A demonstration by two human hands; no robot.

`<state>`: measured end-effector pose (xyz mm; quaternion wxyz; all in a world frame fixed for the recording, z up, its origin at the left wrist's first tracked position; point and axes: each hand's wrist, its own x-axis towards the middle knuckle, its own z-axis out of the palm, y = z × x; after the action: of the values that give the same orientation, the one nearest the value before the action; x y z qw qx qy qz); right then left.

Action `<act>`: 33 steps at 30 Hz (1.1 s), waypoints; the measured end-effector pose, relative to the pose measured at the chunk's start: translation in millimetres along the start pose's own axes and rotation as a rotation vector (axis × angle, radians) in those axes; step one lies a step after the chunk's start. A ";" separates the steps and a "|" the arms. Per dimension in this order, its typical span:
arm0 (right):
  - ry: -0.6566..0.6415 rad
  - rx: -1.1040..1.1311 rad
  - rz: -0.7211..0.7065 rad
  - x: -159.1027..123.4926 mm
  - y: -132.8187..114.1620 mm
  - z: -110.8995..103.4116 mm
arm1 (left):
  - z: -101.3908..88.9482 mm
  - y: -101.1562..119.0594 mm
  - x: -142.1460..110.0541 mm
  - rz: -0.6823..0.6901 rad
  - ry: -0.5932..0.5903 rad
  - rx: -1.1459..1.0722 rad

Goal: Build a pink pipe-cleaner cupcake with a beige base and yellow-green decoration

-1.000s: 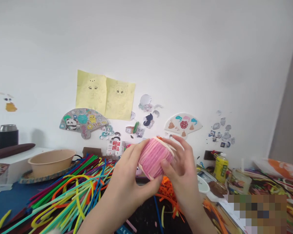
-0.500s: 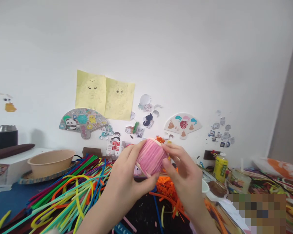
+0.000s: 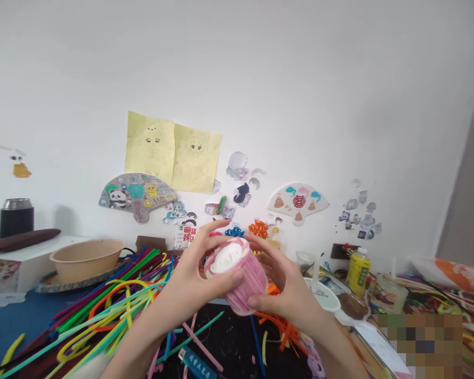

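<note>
Between both hands is a small pink fuzzy pot-shaped piece, ribbed as if built from pipe cleaners. Its round top tilts to the left and toward me, showing white fluffy filling inside a pale pink rim. My left hand grips the rim side, thumb across the front and fingers behind. On the other side, my right hand has its thumb near the lower edge and its fingers curled round the back. Parts of those fingers are hidden by the piece.
Many coloured pipe cleaners lie on the left, orange ones at centre right. A tan bowl, black flask, white tub and yellow bottle stand around. Orange and blue fuzzy flowers are behind my hands.
The pink piece has been lowered slightly and turned, so its white-filled top now shows instead of only its ribbed side. Both hands have shifted their hold on it.
</note>
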<state>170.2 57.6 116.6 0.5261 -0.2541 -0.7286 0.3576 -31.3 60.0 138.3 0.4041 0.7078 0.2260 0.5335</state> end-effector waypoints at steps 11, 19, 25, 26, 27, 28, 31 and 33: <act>-0.033 0.400 0.268 -0.3 0.0 5.8 | 0.8 -15.1 7.7 -0.074 0.149 -0.050; -0.166 0.579 0.351 -0.1 4.7 13.5 | 2.5 -16.7 7.5 -0.053 0.111 -0.036; -0.177 0.578 0.357 -0.7 4.0 18.9 | 0.7 -14.4 6.8 -0.074 0.038 -0.063; -0.179 0.569 0.354 -0.6 3.8 19.2 | 0.7 -13.4 6.8 -0.066 0.038 -0.054; -0.186 0.560 0.346 -0.4 3.3 19.4 | 0.7 -12.4 6.8 -0.053 0.038 -0.044; -0.194 0.552 0.332 0.1 2.6 19.6 | 1.0 -11.4 6.8 -0.034 0.033 -0.036; -0.192 0.513 0.274 1.5 -0.8 21.2 | 2.1 -8.6 7.2 0.030 -0.010 -0.045; -0.154 0.469 0.228 1.6 -2.5 22.9 | 2.9 -6.8 7.2 0.049 -0.021 -0.047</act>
<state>147.9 51.4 115.1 0.4699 -0.1778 -0.6303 0.5919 -25.5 68.3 136.6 0.4098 0.7090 0.1918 0.5409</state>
